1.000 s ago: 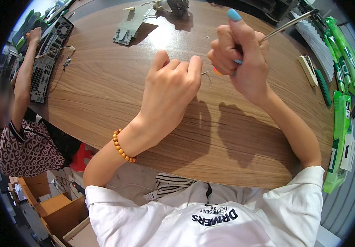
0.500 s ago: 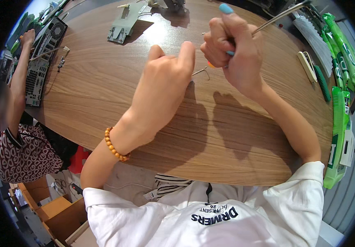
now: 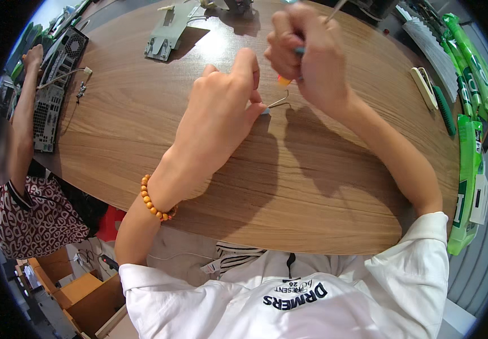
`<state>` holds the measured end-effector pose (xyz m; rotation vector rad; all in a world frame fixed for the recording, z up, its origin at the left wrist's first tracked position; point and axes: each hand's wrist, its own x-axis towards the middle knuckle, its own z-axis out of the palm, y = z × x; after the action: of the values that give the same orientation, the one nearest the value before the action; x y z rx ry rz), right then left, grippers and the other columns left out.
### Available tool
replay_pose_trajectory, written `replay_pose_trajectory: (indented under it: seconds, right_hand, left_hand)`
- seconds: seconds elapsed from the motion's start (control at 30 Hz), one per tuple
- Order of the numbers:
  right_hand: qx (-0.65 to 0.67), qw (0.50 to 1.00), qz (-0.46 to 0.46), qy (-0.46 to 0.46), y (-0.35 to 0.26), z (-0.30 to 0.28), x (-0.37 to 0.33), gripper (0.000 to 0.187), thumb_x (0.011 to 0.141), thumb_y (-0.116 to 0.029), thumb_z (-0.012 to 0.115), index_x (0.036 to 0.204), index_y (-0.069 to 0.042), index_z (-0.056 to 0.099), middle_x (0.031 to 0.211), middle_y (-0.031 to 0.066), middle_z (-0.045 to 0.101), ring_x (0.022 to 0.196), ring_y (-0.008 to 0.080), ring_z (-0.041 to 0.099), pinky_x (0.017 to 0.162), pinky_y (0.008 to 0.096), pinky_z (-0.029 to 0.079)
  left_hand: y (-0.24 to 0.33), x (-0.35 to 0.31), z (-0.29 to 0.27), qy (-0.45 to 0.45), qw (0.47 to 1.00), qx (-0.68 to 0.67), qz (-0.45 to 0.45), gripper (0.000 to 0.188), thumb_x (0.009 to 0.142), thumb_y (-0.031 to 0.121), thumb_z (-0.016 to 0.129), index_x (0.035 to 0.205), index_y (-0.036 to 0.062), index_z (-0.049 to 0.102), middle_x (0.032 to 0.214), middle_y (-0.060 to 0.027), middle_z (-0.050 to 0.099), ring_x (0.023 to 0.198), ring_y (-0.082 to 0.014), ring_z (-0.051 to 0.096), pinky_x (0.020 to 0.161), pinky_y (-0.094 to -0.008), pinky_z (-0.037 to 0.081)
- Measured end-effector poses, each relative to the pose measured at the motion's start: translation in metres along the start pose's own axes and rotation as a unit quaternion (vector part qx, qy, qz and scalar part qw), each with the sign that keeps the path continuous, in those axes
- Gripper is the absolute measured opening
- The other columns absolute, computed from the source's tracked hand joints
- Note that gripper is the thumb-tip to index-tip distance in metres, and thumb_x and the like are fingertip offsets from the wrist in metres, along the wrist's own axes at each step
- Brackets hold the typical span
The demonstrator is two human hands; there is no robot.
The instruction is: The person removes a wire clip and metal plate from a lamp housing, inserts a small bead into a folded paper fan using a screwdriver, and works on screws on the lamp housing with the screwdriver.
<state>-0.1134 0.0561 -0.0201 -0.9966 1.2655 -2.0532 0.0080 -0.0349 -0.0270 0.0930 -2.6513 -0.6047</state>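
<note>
My left hand [image 3: 213,116], a beaded bracelet at its wrist, is closed in a pinch over the middle of the table. A thin bent metal wire [image 3: 280,100] sticks out from between its thumb and fingers, close above the wood. To the right and farther off, my right hand [image 3: 317,59] is raised in a fist, slightly blurred. It grips a screwdriver [image 3: 283,80]: the orange-red handle end shows below the fist, and the metal shaft points up to the right. Most of the handle is hidden by the fingers.
A grey metal bracket [image 3: 167,37] lies at the far side of the wooden table [image 3: 340,220]. On the left is an open computer case [image 3: 49,113], where another person's hand [image 3: 33,57] rests. Green packages [image 3: 467,186], a green-handled tool [image 3: 443,110] and a cream-coloured tool [image 3: 423,89] line the right edge.
My right hand has shifted left and farther away with the screwdriver. My left hand has moved slightly left and away, and the bent wire in its pinch shows more clearly.
</note>
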Motion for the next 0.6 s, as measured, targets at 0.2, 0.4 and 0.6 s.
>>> replay_pose_trajectory:
  seconds: [0.2, 0.4, 0.6]
  right_hand:
    - [-0.022, 0.999, -0.009, -0.026, -0.009, 0.002, -0.004, 0.046, 0.096, -0.019, 0.031, 0.051, -0.012, 0.036, 0.042, -0.0034, 0.031, 0.036, 0.0058, 0.024, 0.033, 0.0229, 0.018]
    - [-0.122, 0.992, -0.016, -0.003, 0.009, 0.012, -0.012, 0.044, 0.093, -0.027, 0.033, 0.052, -0.012, 0.027, 0.042, -0.0023, 0.024, 0.037, 0.0068, 0.02, 0.036, 0.0245, 0.015]
    - [-0.026, 0.998, -0.015, -0.046, -0.009, 0.002, -0.005, 0.04, 0.091, -0.014, 0.035, 0.052, -0.007, 0.036, 0.045, -0.0008, 0.035, 0.036, 0.006, 0.029, 0.033, 0.023, 0.019]
  left_hand:
    - [0.002, -0.002, 0.004, 0.031, 0.997, 0.043, 0.064, 0.03, 0.069, -0.001, 0.067, 0.083, 0.0019, 0.041, 0.055, -0.0108, 0.055, 0.056, -0.0308, 0.056, 0.068, -0.0346, 0.04]
    - [0.002, -0.002, 0.005, 0.027, 0.995, 0.056, 0.077, 0.029, 0.069, 0.0, 0.067, 0.083, 0.0017, 0.041, 0.054, -0.0108, 0.054, 0.056, -0.0305, 0.056, 0.068, -0.0339, 0.039]
    - [0.006, -0.003, 0.004, 0.026, 0.994, 0.069, 0.075, 0.032, 0.068, 0.001, 0.068, 0.084, 0.0019, 0.041, 0.055, -0.0111, 0.055, 0.056, -0.0301, 0.056, 0.067, -0.0335, 0.039]
